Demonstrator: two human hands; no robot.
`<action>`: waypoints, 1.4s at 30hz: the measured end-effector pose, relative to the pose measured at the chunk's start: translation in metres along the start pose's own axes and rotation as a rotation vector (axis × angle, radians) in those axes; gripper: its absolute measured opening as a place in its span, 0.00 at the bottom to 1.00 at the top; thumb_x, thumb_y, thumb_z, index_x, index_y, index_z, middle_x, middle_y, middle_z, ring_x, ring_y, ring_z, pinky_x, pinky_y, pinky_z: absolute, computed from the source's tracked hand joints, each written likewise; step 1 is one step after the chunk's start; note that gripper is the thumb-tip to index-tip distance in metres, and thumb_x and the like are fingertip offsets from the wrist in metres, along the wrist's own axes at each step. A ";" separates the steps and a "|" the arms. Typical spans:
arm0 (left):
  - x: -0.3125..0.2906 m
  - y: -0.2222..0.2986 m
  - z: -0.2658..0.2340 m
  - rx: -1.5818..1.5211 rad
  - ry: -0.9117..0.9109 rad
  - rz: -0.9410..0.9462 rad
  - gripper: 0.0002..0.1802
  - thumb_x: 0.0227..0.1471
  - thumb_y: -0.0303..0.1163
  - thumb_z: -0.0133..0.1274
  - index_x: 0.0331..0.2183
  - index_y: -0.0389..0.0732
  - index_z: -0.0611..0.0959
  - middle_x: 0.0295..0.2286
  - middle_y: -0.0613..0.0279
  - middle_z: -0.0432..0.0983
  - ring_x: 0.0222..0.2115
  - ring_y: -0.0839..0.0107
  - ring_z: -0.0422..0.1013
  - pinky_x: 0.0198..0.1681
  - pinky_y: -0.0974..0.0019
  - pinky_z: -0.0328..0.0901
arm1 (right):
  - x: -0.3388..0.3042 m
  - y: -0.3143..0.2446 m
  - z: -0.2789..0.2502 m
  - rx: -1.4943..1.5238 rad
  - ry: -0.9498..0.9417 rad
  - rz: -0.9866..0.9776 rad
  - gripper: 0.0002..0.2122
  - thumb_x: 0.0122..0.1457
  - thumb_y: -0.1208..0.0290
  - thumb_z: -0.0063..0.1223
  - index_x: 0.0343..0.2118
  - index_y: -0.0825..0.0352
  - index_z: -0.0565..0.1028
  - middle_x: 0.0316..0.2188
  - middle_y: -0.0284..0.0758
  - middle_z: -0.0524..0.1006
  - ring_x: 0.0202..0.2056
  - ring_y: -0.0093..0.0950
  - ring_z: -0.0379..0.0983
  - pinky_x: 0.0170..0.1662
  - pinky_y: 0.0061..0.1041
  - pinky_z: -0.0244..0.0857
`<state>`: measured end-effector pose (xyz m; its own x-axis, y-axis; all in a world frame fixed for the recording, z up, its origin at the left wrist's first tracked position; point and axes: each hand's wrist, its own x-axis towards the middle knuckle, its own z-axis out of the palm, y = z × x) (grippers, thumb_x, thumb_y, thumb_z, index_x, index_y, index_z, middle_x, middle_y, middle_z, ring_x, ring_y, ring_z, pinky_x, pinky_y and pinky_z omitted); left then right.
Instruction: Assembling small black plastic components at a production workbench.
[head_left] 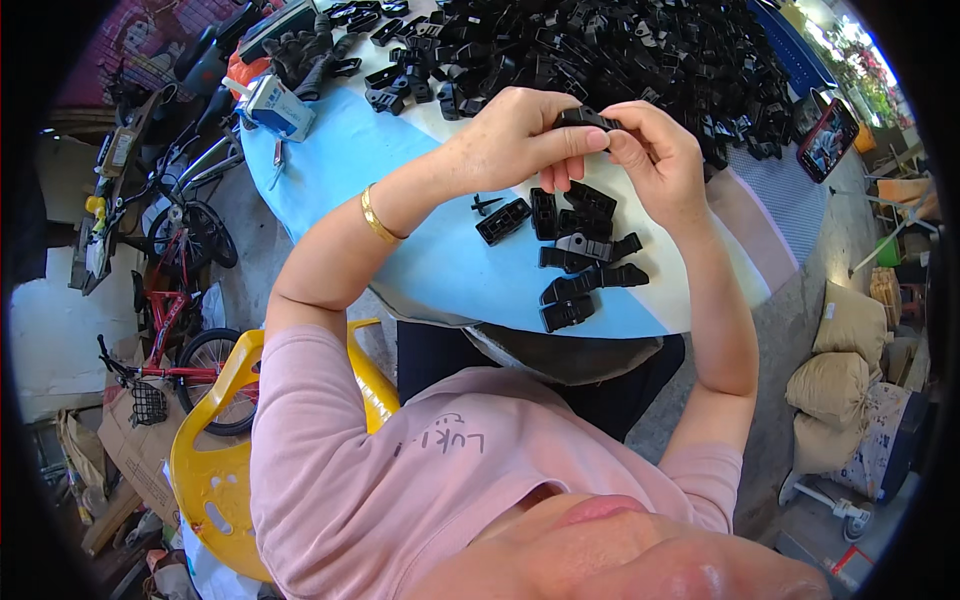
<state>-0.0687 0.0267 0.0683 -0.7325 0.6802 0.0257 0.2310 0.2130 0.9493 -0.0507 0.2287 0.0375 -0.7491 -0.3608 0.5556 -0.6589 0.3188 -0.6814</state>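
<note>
Both hands meet over the table, closed on one small black plastic part (585,119). My left hand (525,130) grips it from the left, thumb along its near side. With thumb and fingertips, my right hand (660,160) pinches the right end. Fingers cover much of the part, so its exact kind is unclear. Just below the hands lie several loose black plastic parts (503,221), shaped like buckles or clips. One greyish part (583,245) sits among them. A large heap of similar black parts (640,60) spreads behind the hands.
A blue and white carton (280,108) and dark gloves (300,62) rest at the table's left. A small metal tool (278,160) lies nearby. On the right, a phone (829,140) stands by the table edge. A yellow chair (215,470) is at left; sacks (835,385) sit at right.
</note>
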 end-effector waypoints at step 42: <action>0.012 -0.028 0.006 0.023 0.332 0.128 0.19 0.45 0.21 0.56 0.42 0.33 0.70 0.28 0.62 0.72 0.26 0.78 0.71 0.29 0.74 0.69 | 0.000 -0.008 0.021 0.126 0.265 0.083 0.14 0.52 0.79 0.54 0.43 0.71 0.71 0.34 0.35 0.76 0.35 0.20 0.73 0.37 0.16 0.67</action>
<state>-0.0802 0.0334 0.0406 -0.8639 0.4382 0.2481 0.3461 0.1587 0.9247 -0.0436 0.2076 0.0331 -0.8027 -0.0912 0.5894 -0.5935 0.2203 -0.7741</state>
